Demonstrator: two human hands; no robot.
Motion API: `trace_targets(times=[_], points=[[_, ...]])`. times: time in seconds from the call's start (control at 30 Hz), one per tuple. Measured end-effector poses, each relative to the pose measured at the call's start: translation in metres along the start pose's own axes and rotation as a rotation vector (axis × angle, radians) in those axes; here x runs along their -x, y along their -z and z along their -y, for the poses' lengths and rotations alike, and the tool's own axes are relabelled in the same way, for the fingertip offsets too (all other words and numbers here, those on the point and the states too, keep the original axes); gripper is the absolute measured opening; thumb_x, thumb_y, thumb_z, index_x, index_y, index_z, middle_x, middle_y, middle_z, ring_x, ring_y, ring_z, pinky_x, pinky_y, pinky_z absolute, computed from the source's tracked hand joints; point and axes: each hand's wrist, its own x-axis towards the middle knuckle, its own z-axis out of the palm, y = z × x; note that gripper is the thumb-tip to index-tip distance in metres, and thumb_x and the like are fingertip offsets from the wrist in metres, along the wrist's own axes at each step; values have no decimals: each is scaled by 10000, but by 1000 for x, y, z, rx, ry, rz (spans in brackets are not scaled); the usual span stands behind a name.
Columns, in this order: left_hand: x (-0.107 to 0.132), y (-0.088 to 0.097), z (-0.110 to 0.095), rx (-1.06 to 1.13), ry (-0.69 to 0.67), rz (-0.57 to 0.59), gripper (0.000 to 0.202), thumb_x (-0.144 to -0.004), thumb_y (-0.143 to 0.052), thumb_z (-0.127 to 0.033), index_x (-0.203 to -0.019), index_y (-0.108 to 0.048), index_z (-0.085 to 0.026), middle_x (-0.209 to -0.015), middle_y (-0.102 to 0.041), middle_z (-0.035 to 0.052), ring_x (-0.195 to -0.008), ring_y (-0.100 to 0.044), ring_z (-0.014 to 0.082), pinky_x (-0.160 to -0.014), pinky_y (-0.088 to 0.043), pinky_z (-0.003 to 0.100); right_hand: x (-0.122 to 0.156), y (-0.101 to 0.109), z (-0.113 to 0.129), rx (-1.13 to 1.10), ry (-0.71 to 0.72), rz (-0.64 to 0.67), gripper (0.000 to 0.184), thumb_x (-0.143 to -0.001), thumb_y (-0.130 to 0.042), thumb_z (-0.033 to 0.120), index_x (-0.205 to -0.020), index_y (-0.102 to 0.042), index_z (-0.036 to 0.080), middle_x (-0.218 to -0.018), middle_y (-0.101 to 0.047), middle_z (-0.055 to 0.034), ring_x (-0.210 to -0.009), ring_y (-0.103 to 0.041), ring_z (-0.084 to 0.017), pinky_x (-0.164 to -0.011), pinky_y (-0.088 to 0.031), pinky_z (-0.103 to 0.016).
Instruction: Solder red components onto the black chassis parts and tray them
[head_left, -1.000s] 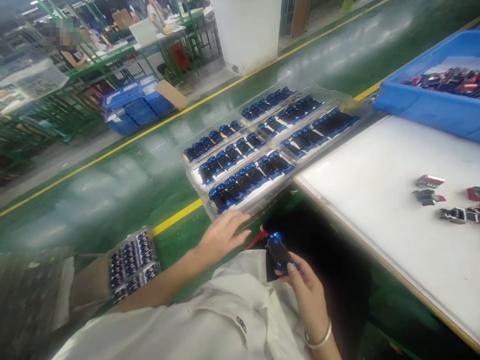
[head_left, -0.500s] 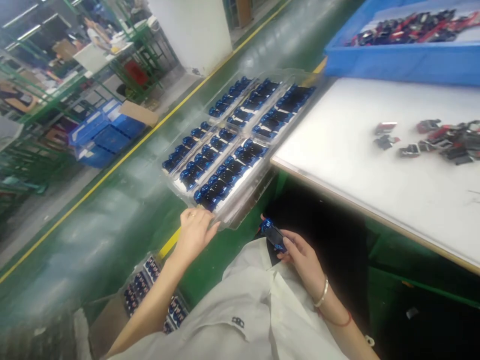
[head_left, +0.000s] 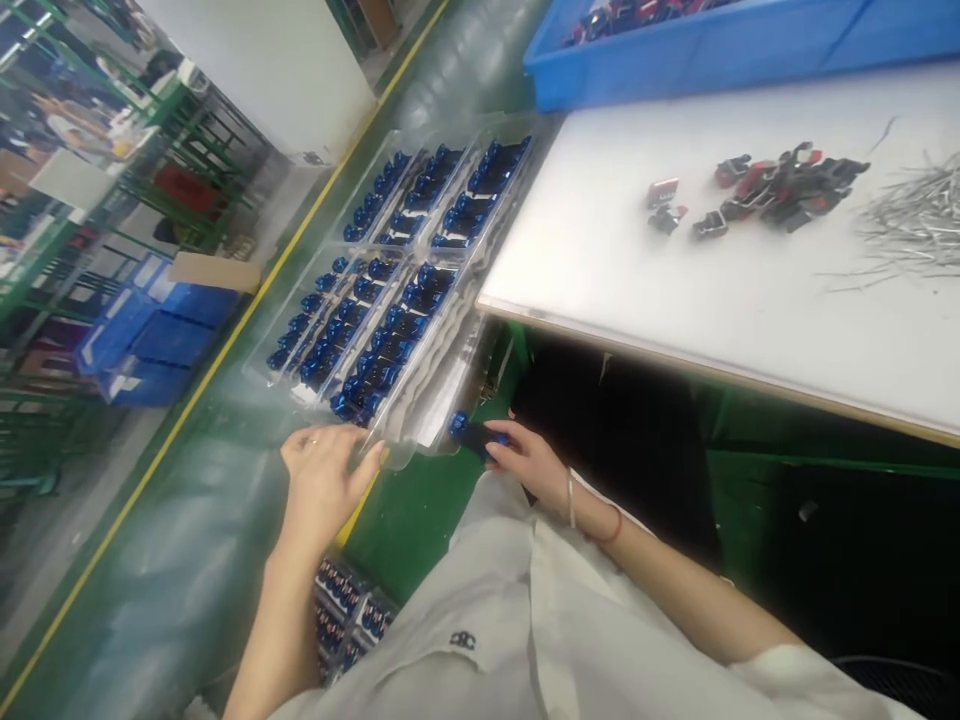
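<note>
Blue bin (head_left: 712,50) (top beyond frame)

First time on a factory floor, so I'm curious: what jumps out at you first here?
The clear tray packed with rows of shiny blue toy cars beside the white table, with the left hand gripping its near corner. The right hand holds one loose blue car beside it. On the table lies a heap of red and black parts.

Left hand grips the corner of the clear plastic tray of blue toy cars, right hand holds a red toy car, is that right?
No. The head view shows the right hand holding a shiny blue toy car, not a red one. The left hand does grip the corner of the clear plastic tray.
</note>
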Motion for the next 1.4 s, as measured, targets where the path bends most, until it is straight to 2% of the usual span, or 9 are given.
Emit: trace_targets(times=[0.17,0.33,0.43,0.6,0.67,0.77,1.0,1.17,1.4], points=[[-3,3,-1,-49,-69,-17,233,-957,-507,-403,-872,-609,-212,-815,-730,47,-753,-648,230,-883,-356,417,-39,-33,8,74,45,-18,412,-853,-649,269,-1247,-605,159,-754,-686,6,-714,-711,-173,-727,-607,-335],[-4,6,-4,-80,-114,-36,238,-975,-491,-385,-869,-596,-199,-798,-728,46,-729,-646,217,-875,-353,406,-75,-54,22,262,106,-105,526,-880,-578,180,-1398,-488,167,-845,-686,-8,-870,-685,-191,-888,-545,-366],[-5,6,-4,-74,-129,-18,238,-983,-483,-369,-878,-600,-189,-801,-729,48,-731,-649,213,-883,-350,408,-81,-62,24,420,109,-122,544,-891,-572,185,-1420,-451,150,-878,-681,-31,-897,-667,-213,-881,-528,-367],[-2,5,-6,-36,-101,40,223,-982,-495,-352,-888,-608,-184,-823,-734,37,-776,-662,200,-912,-344,405,-72,-73,22,735,130,-72,383,-902,-613,212,-1275,-540,166,-1199,-639,-115,-1055,-640,-235,-893,-505,-338],[0,4,-7,-8,-73,61,207,-979,-505,-346,-898,-606,-184,-834,-733,30,-788,-666,195,-921,-343,405,-68,-73,23,877,122,-55,404,-933,-590,250,-1318,-503,166,-1245,-619,-144,-1020,-661,-259,-845,-518,-366],[2,4,-9,25,-42,80,185,-975,-515,-336,-913,-604,-186,-857,-730,27,-804,-666,188,-930,-346,403,-64,-72,23,1083,108,-20,472,-979,-531,318,-1407,-422,150,-1169,-661,-166,-905,-702,-288,-724,-530,-374],[6,2,-13,83,12,125,169,-974,-516,-316,-912,-606,-186,-850,-710,32,-822,-645,185,-961,-356,410,-45,-76,-7,1434,245,192,345,-999,-508,326,-1291,-580,156,-938,-730,-138,-808,-731,-270,-612,-509,-290],[12,-8,-13,99,33,147,202,-979,-498,-341,-909,-612,-191,-842,-703,36,-840,-628,191,-974,-359,410,-38,-73,-26,1510,428,342,258,-1001,-507,320,-1180,-660,213,-905,-737,-102,-787,-730,-216,-611,-498,-236],[19,-21,-14,128,10,90,179,-974,-511,-303,-904,-618,-178,-830,-703,27,-827,-615,184,-963,-353,395,-36,-42,-35,1478,553,382,363,-986,-484,224,-1318,-619,282,-1015,-748,-58,-788,-721,-161,-591,-502,-189]])
